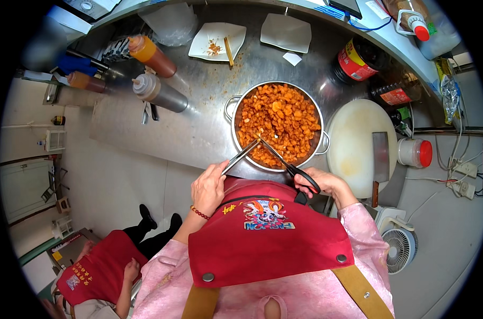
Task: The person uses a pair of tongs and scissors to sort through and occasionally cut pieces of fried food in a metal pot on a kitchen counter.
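A round steel pot [324,142] with two loop handles stands at the worktop's near edge, filled with small orange-red, sauce-coated food pieces [285,115]. My left hand [209,187] is closed around metal tongs [241,154], whose tips reach into the pot over the food. Black-handled kitchen scissors [303,175] are in my right hand [319,181], their blades pointing down and left into the pot. Scissor and tong tips meet near a small piece at the pot's near left part; whether either grips it I cannot tell.
Right of the pot, a cleaver [380,157] lies on a round cutting board [345,139]. Squeeze bottles [159,93] stand at left. Behind are a white plate with chopsticks [205,36], another plate [285,32] and a large sauce jar [355,62]. A co-worker [106,263] is at lower left.
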